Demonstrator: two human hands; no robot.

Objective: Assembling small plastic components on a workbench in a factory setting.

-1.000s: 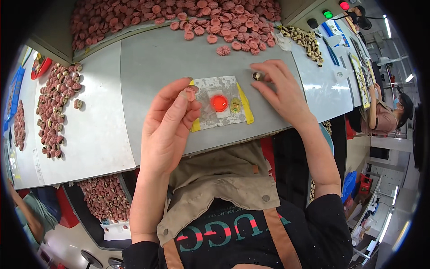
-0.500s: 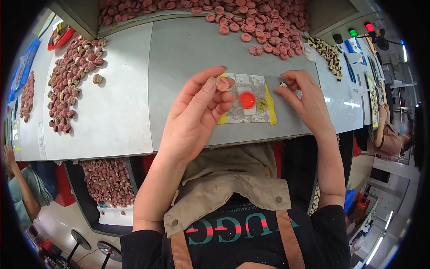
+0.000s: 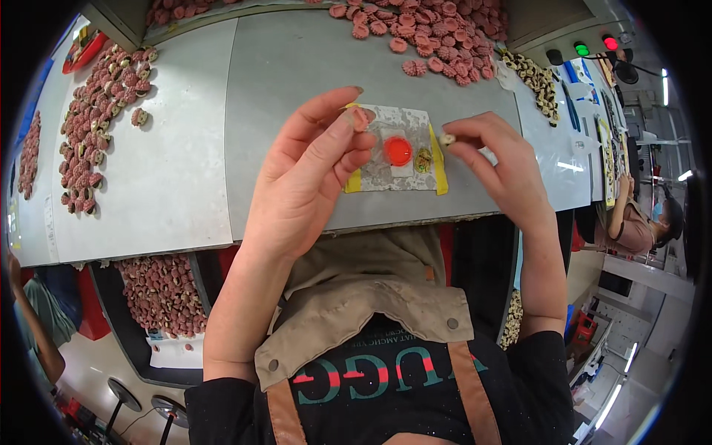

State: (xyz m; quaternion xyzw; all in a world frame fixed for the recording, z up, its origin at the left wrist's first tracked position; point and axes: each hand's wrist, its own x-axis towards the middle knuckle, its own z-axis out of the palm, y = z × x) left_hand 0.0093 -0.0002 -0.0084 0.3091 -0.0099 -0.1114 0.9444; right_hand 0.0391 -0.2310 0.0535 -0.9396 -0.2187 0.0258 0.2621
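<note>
Between the thumb and fingers of my left hand (image 3: pixel 300 170) is a pink bumpy shell piece (image 3: pixel 361 119), raised over the left side of a grey-speckled mat (image 3: pixel 371 179) edged in yellow tape. My right hand (image 3: pixel 504 152) pinches a small cream-coloured piece (image 3: pixel 448 139) by the mat's right edge. The two pieces are apart. On the mat, between my hands, sits a round dish of bright red-orange (image 3: pixel 398 151), with a small greenish-yellow oval (image 3: pixel 423 159) to its right.
Loose pink shells (image 3: pixel 445 44) are heaped at the back. Cream-and-dark pieces (image 3: pixel 534 81) lie at the back right. Joined pink-and-cream pieces (image 3: pixel 93 133) spread over the left, and a bin (image 3: pixel 159 293) below holds more. A co-worker (image 3: pixel 630 215) sits at the right.
My right hand has come slightly closer to the mat, and its piece now shows more of its cream side. My left hand still holds the pink shell. The whole view has shifted a little.
</note>
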